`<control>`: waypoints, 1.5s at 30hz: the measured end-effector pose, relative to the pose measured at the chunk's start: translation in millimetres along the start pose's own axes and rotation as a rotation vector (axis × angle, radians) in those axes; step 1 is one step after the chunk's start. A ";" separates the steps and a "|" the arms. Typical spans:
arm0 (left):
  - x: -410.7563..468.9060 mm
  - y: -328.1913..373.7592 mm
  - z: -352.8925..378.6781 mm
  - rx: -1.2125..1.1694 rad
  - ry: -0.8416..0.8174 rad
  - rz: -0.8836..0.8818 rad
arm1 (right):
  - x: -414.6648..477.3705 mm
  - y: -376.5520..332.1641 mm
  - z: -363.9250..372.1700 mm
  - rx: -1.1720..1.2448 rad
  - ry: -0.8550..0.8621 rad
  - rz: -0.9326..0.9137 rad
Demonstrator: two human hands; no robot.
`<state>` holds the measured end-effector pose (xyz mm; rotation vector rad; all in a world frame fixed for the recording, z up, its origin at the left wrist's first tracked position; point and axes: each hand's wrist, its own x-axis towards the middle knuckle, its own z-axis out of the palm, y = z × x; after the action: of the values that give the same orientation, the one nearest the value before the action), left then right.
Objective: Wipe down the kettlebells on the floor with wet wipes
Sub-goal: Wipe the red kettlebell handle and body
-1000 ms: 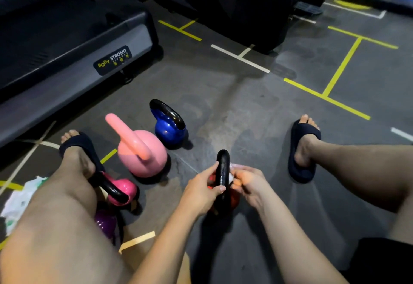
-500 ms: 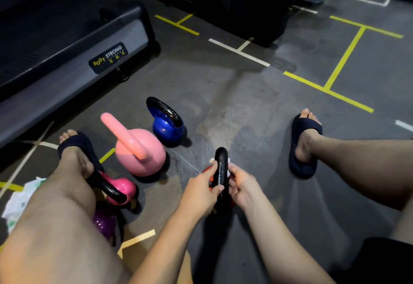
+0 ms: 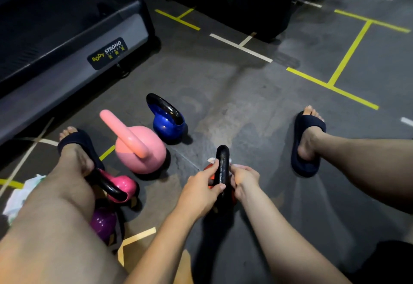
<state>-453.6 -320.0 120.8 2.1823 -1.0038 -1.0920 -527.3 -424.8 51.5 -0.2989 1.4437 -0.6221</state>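
A red kettlebell with a black handle [image 3: 222, 165] stands on the floor between my legs. My left hand [image 3: 201, 188] grips that handle from the left. My right hand [image 3: 242, 177] holds a white wet wipe [image 3: 211, 160] against the handle's right side; only a small corner of the wipe shows. Its red body is mostly hidden by my hands. To the left stand a blue kettlebell [image 3: 166, 123], a large salmon-pink kettlebell [image 3: 139, 147], a hot-pink kettlebell [image 3: 121, 186] and a purple kettlebell [image 3: 102, 222], the last partly behind my left leg.
A treadmill base [image 3: 73, 47] runs along the left. A dark machine [image 3: 245, 2] stands at the back. A pack of wipes [image 3: 20, 194] lies by my left leg. My feet in dark slides [image 3: 307, 143] rest at either side. Yellow and white tape lines cross the grey floor.
My right hand has moved closer onto the handle, covering most of the wipe. The camera tipped slightly; the kettlebells have not moved.
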 end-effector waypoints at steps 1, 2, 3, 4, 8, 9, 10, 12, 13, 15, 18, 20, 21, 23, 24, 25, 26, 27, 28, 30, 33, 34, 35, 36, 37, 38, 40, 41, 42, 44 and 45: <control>0.4 -1.5 0.6 0.005 -0.001 0.000 | 2.0 -7.5 4.3 -0.005 0.019 0.017; 0.8 -2.5 1.0 0.014 -0.002 -0.002 | 4.6 -15.5 7.4 -0.007 0.023 0.035; 1.9 -3.6 1.4 0.021 -0.004 -0.005 | 7.8 -23.2 9.1 -0.010 0.016 0.052; 3.2 -3.9 1.8 0.022 -0.006 -0.011 | 11.9 -28.9 9.9 -0.008 0.007 0.072; 8.6 -4.3 2.7 0.051 -0.008 -0.020 | -1.5 -34.6 4.6 -0.114 -0.104 0.076; 9.7 -4.4 2.8 0.064 -0.012 -0.026 | -9.8 -32.3 3.6 -0.143 -0.126 0.073; 10.5 -4.9 3.2 0.072 -0.014 -0.031 | -14.3 -27.4 2.5 -0.158 -0.144 0.073; 11.6 -6.6 4.3 0.072 -0.016 -0.030 | -15.4 -17.8 4.0 -0.181 -0.132 0.045; 11.8 -7.6 5.0 0.069 -0.016 -0.026 | -13.8 -14.8 4.5 -0.206 -0.115 0.031; 12.9 -10.1 6.3 0.063 -0.021 -0.023 | -7.6 -13.3 5.9 -0.276 -0.075 -0.018; 14.6 -11.9 5.8 0.060 -0.019 -0.025 | -1.9 -17.7 3.1 -0.474 -0.069 -0.096; 15.0 -11.0 4.6 0.082 -0.018 -0.019 | -0.3 -17.8 2.1 -0.524 -0.098 -0.055; 15.1 -10.5 4.0 0.098 -0.018 -0.015 | 1.0 -16.4 1.1 -0.520 -0.103 -0.023; 14.3 -10.0 3.2 0.091 -0.014 -0.020 | 2.2 -13.9 0.9 -0.435 -0.101 0.044; 13.8 -10.3 3.0 0.074 -0.014 -0.023 | 3.8 -14.1 1.9 -0.368 -0.097 0.068; 14.3 -11.0 3.2 0.056 -0.019 -0.026 | 7.4 -14.7 3.5 -0.302 -0.104 0.083; 14.7 -11.5 3.0 0.041 -0.025 -0.031 | 11.8 -15.8 5.0 -0.259 -0.122 0.094; 15.5 -12.1 2.8 0.027 -0.031 -0.039 | 13.7 -16.7 5.6 -0.248 -0.131 0.094; 16.2 -12.4 2.3 0.013 -0.037 -0.051 | 15.5 -16.8 5.7 -0.244 -0.133 0.098; 16.2 -12.6 1.1 -0.019 -0.040 -0.066 | 13.5 -14.8 6.1 -0.199 -0.152 0.071; 15.5 -14.1 0.9 -0.041 -0.040 -0.076 | 9.3 -6.0 4.3 -0.159 -0.194 0.027; 15.0 -14.6 1.2 -0.042 -0.039 -0.073 | 4.9 -4.8 3.6 -0.160 -0.203 0.017; 15.2 -15.4 1.8 -0.041 -0.037 -0.070 | 4.2 -4.2 2.9 -0.180 -0.207 0.005; 15.1 -15.7 2.1 -0.040 -0.035 -0.065 | 4.2 -5.3 2.1 -0.212 -0.196 -0.008; 15.7 -15.7 2.2 -0.038 -0.031 -0.060 | 5.1 -7.1 2.1 -0.241 -0.176 -0.022; 16.3 -15.4 1.8 -0.035 -0.030 -0.057 | 7.7 -9.6 2.0 -0.266 -0.147 -0.022; 16.9 -14.7 1.0 -0.024 -0.025 -0.051 | 15.9 -12.0 3.5 -0.295 -0.117 -0.035; 17.0 -14.4 0.7 -0.012 -0.021 -0.049 | 15.4 -13.4 4.8 -0.326 -0.117 -0.050; 16.9 -13.9 0.4 0.003 -0.018 -0.046 | 14.5 -14.2 4.8 -0.330 -0.130 -0.063; 17.4 -12.0 0.3 0.047 -0.014 -0.041 | 9.3 -14.1 0.7 -0.299 -0.210 -0.056; 18.1 -11.4 0.6 0.071 -0.012 -0.039 | 7.6 -12.5 -2.3 -0.269 -0.264 -0.047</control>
<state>-442.2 -327.4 104.2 2.2631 -1.0234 -1.1037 -532.2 -438.8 51.8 -0.6054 1.2669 -0.4069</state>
